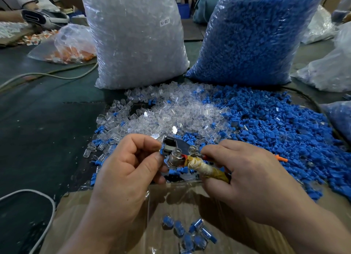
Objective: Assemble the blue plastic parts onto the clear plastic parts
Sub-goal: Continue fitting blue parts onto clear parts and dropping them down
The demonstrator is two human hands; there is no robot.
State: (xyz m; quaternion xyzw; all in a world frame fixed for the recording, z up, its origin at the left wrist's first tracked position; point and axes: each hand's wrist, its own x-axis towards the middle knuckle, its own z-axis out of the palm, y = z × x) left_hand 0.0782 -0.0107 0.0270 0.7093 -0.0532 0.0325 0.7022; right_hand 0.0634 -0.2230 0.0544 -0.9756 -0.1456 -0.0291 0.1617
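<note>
The left hand (129, 164) had thumb and forefinger pinched on 1 small blue part (162, 149), its other fingers curled beneath. The right hand (245, 177) was wrapped round the tape-bound handle (207, 169) of a metal tool (173, 156) held between the 2 hands. A clear part (179, 151) appeared to sit upright in the tool's round socket, just beside the left thumb tip (whether the blue part already touched it could not be told).

Beyond both hands the loose clear parts (171, 113) lay heaped on the worktop (47, 121). The loose blue parts (275, 124) spread beyond and outward of the right hand. Nearer than the hands, finished pieces (190, 233) lay in a cardboard box (247, 240).

The step in hand looked like seating the blue part into the clear one. To do it well, the right hand should probably keep the tool steady. The left would bring the blue part square over the clear part's mouth, not tilted. Pressing should start only once it had entered straight, since a crooked start might jam or crack the clear shell. A pinch near the blue part's outer end would likely keep the fingertips clear of the socket.
</note>
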